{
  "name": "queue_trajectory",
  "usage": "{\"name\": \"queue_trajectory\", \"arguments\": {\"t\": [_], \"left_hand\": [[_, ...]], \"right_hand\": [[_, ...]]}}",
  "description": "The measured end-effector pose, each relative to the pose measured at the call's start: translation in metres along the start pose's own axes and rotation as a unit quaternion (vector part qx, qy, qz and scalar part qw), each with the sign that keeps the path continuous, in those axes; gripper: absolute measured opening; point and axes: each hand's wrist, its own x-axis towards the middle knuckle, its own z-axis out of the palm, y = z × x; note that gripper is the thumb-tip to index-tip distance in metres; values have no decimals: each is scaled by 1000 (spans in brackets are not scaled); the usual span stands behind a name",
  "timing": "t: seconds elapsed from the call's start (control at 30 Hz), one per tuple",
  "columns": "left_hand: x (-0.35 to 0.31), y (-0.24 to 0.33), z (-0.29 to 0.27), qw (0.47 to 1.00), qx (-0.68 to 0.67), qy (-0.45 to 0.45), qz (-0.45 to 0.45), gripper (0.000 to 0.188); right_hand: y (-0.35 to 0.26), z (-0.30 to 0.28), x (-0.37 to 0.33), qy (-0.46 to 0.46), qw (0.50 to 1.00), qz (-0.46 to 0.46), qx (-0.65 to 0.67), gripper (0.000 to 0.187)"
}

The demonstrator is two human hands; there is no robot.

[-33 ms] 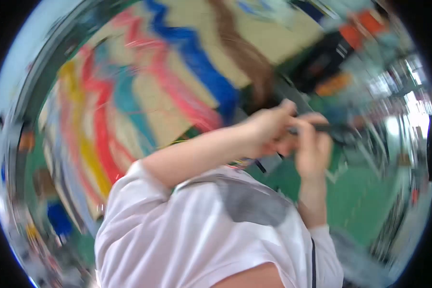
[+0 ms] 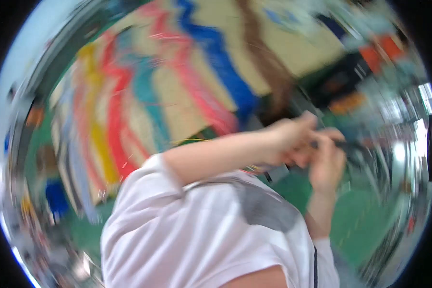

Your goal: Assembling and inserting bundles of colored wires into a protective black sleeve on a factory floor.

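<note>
My left hand [image 2: 289, 140] and my right hand [image 2: 328, 158] meet in front of my chest, right of centre. Motion blurs both. The right hand's fingers are bent and closed around a dark, slender thing [image 2: 346, 144] whose kind I cannot make out; it sticks out to the right. Curled close beside them, the left fingers are pinched together, and what they hold is hidden. A thin yellow wire [image 2: 192, 140] shows behind my left forearm. Just below the hands hangs a small dark piece with a pale part [image 2: 269, 176], too blurred to name.
Beyond my arms a beige table [image 2: 180, 108] carries long bundles of strands: a blue bundle [image 2: 225, 65], a brown bundle [image 2: 264, 50], a teal bundle [image 2: 149, 91], a red bundle [image 2: 115, 110] and a yellow bundle [image 2: 95, 115]. Black and orange items [image 2: 343, 79] lie at the far right. The floor [image 2: 365, 216] is green.
The whole view has shifted, so the table, bundles and both hands appear farther right and slightly lower. The hands stay together in much the same pose.
</note>
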Motion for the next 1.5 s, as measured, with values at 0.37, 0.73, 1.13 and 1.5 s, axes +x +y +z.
{"name": "queue_trajectory", "arguments": {"t": [0.37,0.73,1.13,1.5], "left_hand": [[-29,-13,-7,916,302,-58,259,29],[-33,2,26,880,366,-4,302,30],[-28,10,47,885,411,-63,207,28],[-15,5,38,892,415,-84,158,29]], "right_hand": [[-8,-49,13,-45,981,-89,168,30],[-16,-68,14,-111,957,-88,254,25],[-57,-20,3,50,854,-115,505,33],[-67,-54,-6,108,832,-149,523,36]]}}
